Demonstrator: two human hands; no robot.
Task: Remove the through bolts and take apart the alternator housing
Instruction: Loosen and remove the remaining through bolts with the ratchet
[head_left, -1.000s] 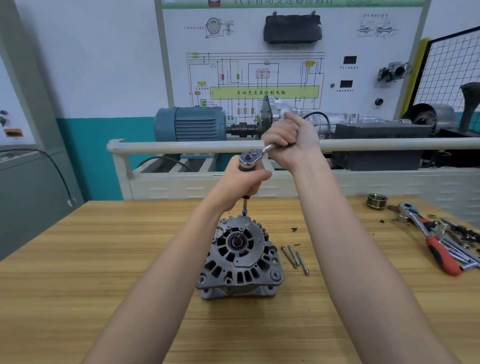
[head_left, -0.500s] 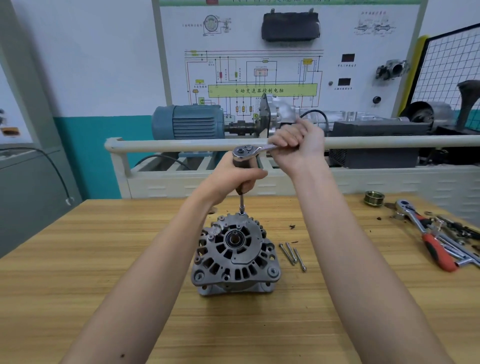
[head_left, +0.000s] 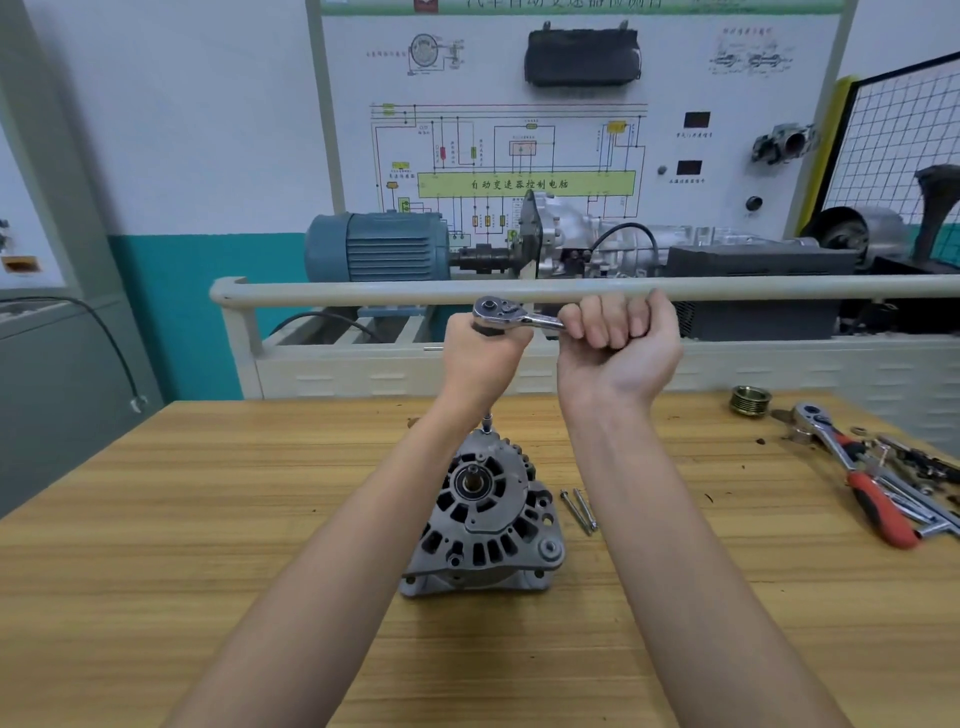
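- Bench (head_left: 208, 545): wooden top filling the lower half of the frame, carrying everything below.
- Panel (head_left: 571, 130): white board with a wiring diagram across the upper centre; a blue motor (head_left: 376, 247) stands in front of it, behind a pale rail (head_left: 571, 288).
- Alternator (head_left: 483, 519): grey housing on the bench at centre frame, pulley shaft facing up, between the two forearms.
- Right hand (head_left: 618, 343): centre frame, just right of the left hand, fingers curled tight round the ratchet's handle, palm toward the camera.
- Left hand (head_left: 480, 364): directly above the alternator's far edge, wrapped round the extension under the ratchet head.
- Ratchet (head_left: 511, 314): chrome head showing above the left hand, handle running right into the right fist; its extension reaches down to the housing's far rim.
- Spare ratchet (head_left: 857, 473): red-handled, at the right edge among loose small tools.
- Pulley (head_left: 749, 400): upper right of the bench.
- Bolts (head_left: 579, 509): two long ones lying just right of the alternator.
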